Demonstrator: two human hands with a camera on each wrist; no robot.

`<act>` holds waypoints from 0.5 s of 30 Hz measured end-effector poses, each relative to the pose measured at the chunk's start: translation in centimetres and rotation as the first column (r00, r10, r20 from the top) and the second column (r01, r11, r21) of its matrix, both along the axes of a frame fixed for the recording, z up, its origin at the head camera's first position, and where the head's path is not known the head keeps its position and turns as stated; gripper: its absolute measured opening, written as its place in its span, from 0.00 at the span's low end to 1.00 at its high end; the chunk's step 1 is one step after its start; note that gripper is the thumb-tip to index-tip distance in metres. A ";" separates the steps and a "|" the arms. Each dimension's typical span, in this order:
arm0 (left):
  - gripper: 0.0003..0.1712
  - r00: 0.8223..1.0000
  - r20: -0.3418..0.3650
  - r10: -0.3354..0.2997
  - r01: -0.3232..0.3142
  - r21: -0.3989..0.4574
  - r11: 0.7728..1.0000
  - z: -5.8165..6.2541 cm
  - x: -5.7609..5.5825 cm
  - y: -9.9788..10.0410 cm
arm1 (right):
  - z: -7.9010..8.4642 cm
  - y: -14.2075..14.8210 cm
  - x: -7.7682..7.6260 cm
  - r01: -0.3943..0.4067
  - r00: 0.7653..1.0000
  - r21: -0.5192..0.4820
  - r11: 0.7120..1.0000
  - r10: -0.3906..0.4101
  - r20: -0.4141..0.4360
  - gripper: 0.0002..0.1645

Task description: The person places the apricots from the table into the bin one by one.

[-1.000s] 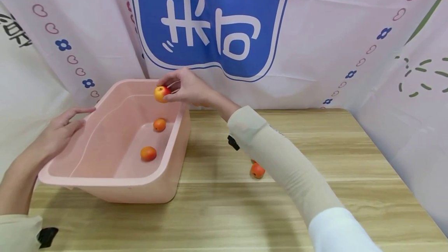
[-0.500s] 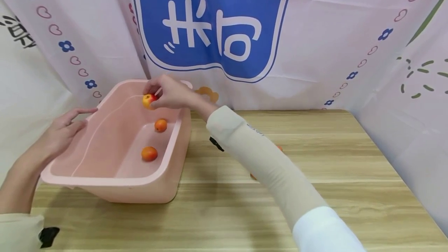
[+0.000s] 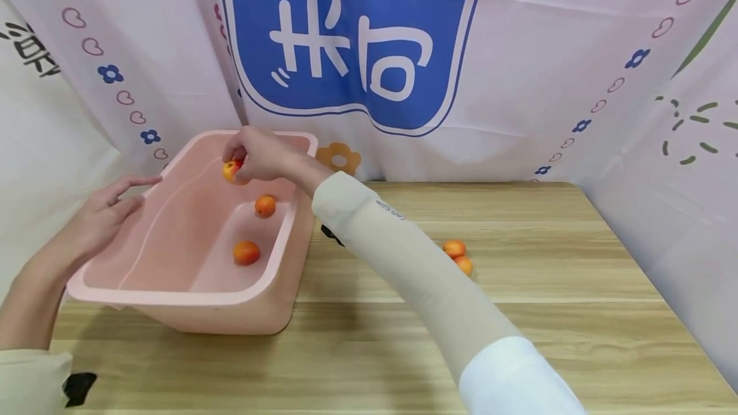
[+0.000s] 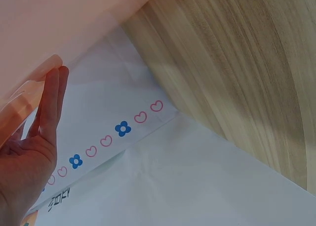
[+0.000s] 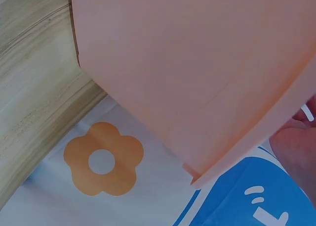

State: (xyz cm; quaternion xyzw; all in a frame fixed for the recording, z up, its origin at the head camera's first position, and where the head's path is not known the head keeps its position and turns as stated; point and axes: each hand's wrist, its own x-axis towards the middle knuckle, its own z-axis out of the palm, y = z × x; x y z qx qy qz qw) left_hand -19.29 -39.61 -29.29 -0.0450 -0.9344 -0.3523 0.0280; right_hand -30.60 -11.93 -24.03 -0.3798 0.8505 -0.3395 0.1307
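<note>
right hand [image 3: 262, 154]: fingers curled down over a small red-and-yellow fruit [image 3: 232, 170], pinching it; grip clamped on that fruit. the hand hangs above the far end of the pink tub [image 3: 190, 303], inside the line of the rim, with the fruit clear of the tub floor. the right wrist view shows only the tub's outer wall and a sliver of the hand, so the pinch is judged from the head view alone.

left hand [image 3: 100, 213]: fingers straight and together, laid flat against the tub's left rim; grip apart, holding nothing. the left wrist view confirms the fingertips [image 4: 53, 95] touching the pink edge.

tub contents: two orange fruits on the floor, one toward the far end [image 3: 265, 205], just near-right of and below the held fruit, and one nearer the middle [image 3: 246, 252].

governing relation: the held fruit sits directly under the right-hand grip, and the bare tub floor lies straight below it, to the left of the far orange fruit. the fruit is roundish, with no long axis to note. the right hand is the one over the tub; the left is at its side wall only.

bench [image 3: 519, 312]: two more orange fruits [image 3: 459, 257] lie touching each other, right of the right forearm, well apart from the tub.
</note>
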 end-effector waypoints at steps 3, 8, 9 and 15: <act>0.24 1.000 0.002 0.001 -0.001 0.006 1.000 0.1 0.0 0.1 | 0.1 -0.6 0.1 0.025 1.000 0.030 0.999 -0.025 0.016 0.20; 0.23 1.000 0.000 -0.006 0.006 0.012 1.000 0.1 -0.1 0.3 | 0.2 -1.4 0.5 0.034 0.999 0.081 0.996 -0.034 0.003 0.21; 0.23 1.000 0.003 -0.008 0.008 0.014 1.000 0.1 -0.1 0.3 | 0.2 -1.5 0.6 0.035 0.999 0.088 0.996 -0.036 0.002 0.21; 0.26 0.999 0.037 0.001 -0.002 0.014 1.000 0.4 0.2 0.3 | 0.1 -2.7 1.3 0.052 0.998 0.111 0.992 -0.054 0.015 0.23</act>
